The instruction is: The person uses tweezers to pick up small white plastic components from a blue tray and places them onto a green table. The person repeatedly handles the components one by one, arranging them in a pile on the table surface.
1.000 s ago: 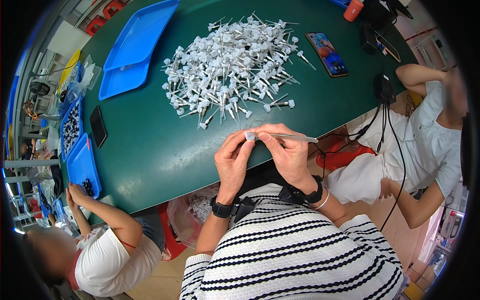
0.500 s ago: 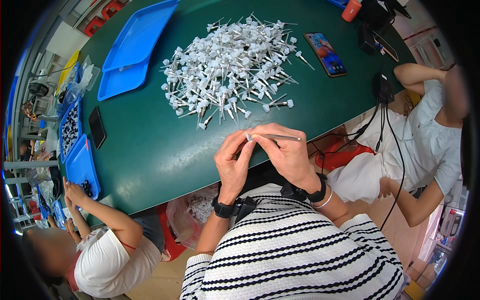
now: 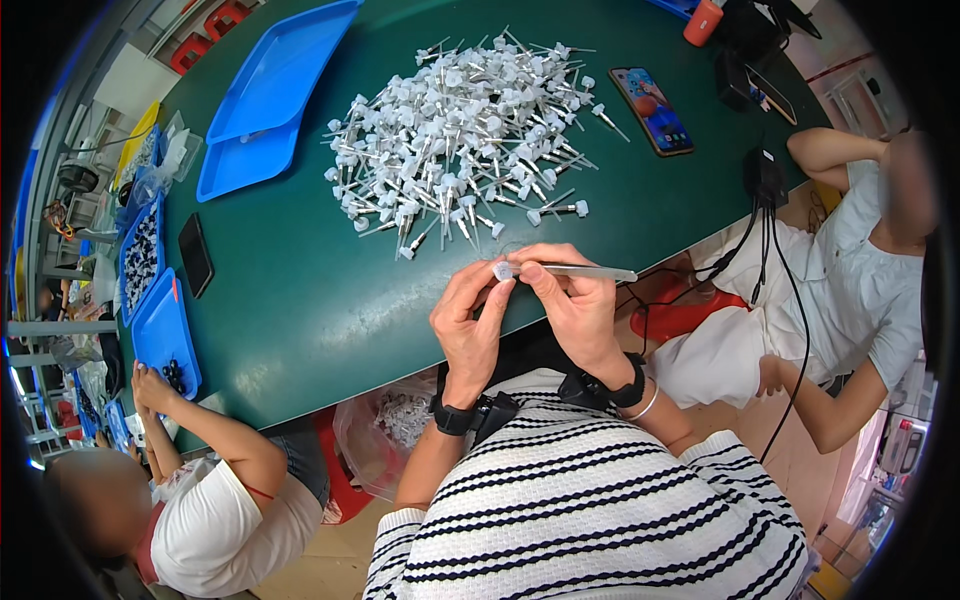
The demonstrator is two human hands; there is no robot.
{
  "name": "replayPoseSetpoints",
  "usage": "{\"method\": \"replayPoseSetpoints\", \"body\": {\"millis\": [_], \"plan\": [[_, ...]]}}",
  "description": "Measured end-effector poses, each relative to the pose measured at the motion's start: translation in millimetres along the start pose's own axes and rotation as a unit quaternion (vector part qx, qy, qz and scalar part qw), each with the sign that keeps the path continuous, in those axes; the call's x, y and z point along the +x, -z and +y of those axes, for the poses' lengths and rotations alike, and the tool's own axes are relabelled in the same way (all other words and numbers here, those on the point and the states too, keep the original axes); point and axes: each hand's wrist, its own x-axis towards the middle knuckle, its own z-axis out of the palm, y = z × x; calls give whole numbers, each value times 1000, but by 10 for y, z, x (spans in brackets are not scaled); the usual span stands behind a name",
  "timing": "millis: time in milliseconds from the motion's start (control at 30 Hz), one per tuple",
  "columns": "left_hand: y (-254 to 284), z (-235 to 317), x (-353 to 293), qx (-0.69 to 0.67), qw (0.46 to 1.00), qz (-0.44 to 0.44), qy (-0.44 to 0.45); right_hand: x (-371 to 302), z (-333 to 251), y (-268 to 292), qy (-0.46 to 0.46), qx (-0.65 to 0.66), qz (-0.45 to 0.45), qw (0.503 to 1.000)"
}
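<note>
At the table's near edge, my left hand (image 3: pixel 470 315) pinches a small white plastic cap-like part (image 3: pixel 503 271) between thumb and fingertips. Slim metal tweezers (image 3: pixel 600 271) lie in the grip of my right hand (image 3: pixel 578 310), their back end sticking out to the right and their front end at the white part. Both hands almost meet there, and the fingers partly hide the tweezers' tips. Just beyond them spreads a large heap of similar parts (image 3: pixel 450 130), with white heads, metal stems and thin tubes.
Blue trays (image 3: pixel 270 80) lie at the far left of the green table (image 3: pixel 300 310); another blue tray (image 3: pixel 165 325) holds black pieces. A dark phone (image 3: pixel 195 255) and a lit phone (image 3: pixel 652 108) flank the heap. Co-workers sit left and right. Cables (image 3: pixel 765 215) hang at the right edge.
My right hand has tilted the tweezers, and more of their back end now sticks out right. The white part has turned its round face into view. At left, a co-worker's hands have closed together.
</note>
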Motion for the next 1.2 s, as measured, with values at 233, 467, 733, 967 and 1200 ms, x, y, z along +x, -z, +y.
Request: {"method": "replayPoseSetpoints", "body": {"millis": [233,467,733,967,1200], "plan": [[-8,17,4,8,1000,-1,-6,-4,-28,0,3,-34,6,999],[-5,11,1,7,1000,-3,-1,-11,3,1,13,-22,9,1000],[19,-2,-1,5,1000,-10,3,-26,20,-4,14,-7,20,1000],[24,29,9,4,1000,-17,7,-16,23,6,20,-32,21,999],[31,17,9,-11,1000,-23,16,-18,31,6,14,-15,20,1000]]}}
